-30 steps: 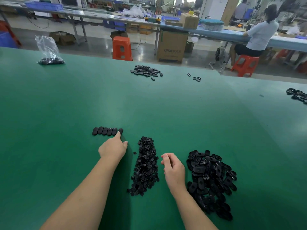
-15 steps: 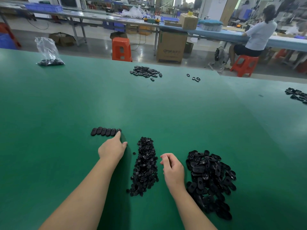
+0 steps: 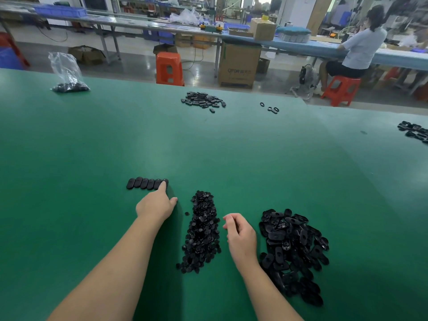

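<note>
My left hand (image 3: pixel 155 205) lies back-up just left of the middle of the frame, its forefinger (image 3: pixel 162 187) stretched out straight and resting on the right-hand end of the row of black oval pieces (image 3: pixel 144 183); the thumb sticks out to the right and the other fingers are hidden under the hand. The row sits on the green tabletop (image 3: pixel 231 158) directly above that hand, running left from my fingertip. It is six flat, rounded, matt black pieces set side by side with their long edges touching, each tilted slightly the same way, and several have a small notch or hole on top. My right hand (image 3: pixel 242 235) rests lower and to the right, well apart from the row, with its fingers curled in towards the thumb; I cannot tell whether anything is pinched between them. It lies between a long heap of small black parts (image 3: pixel 203 232) on its left and a wider heap of larger black oval shells (image 3: pixel 293 253) on its right. Further up the tabletop are another heap of black pieces (image 3: pixel 202 101), a few loose rings (image 3: pixel 270 109), and a clear plastic bag (image 3: pixel 67 72) at the upper left.
</note>
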A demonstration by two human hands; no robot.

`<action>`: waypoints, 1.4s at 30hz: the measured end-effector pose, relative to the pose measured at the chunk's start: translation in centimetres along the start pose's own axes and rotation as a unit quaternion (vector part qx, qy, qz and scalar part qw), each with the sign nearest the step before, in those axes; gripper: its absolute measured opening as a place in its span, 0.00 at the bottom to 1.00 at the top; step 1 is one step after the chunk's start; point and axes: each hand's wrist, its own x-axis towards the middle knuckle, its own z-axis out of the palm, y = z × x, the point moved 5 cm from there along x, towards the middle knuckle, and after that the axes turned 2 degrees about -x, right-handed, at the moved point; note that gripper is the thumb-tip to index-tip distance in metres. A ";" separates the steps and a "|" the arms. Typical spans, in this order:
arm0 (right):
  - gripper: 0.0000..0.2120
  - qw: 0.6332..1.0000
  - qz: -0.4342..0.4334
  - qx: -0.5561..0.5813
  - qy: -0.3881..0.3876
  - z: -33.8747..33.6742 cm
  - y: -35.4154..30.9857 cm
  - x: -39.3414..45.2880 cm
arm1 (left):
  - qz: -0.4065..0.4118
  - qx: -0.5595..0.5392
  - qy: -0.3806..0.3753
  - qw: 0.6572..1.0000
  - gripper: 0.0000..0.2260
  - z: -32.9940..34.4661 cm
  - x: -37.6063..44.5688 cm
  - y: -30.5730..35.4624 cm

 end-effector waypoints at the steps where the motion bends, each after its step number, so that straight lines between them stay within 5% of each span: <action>1: 0.11 1.000 0.000 0.001 0.000 0.0 0.0 0.0 | 0.003 0.001 0.001 1.000 0.29 0.0 0.0 0.0; 21: 0.11 1.000 -0.007 -0.018 0.002 -0.1 0.0 0.1 | 0.011 -0.019 0.022 1.000 0.27 0.2 -0.8 0.0; 31: 0.10 0.999 -0.009 -0.038 0.007 -0.1 -0.1 0.1 | 0.215 -0.153 0.098 0.960 0.10 1.7 -4.1 0.2; 42: 0.09 0.996 -0.010 -0.093 0.003 0.2 -0.2 0.1 | 0.170 -0.158 0.143 0.962 0.09 2.4 -5.8 0.2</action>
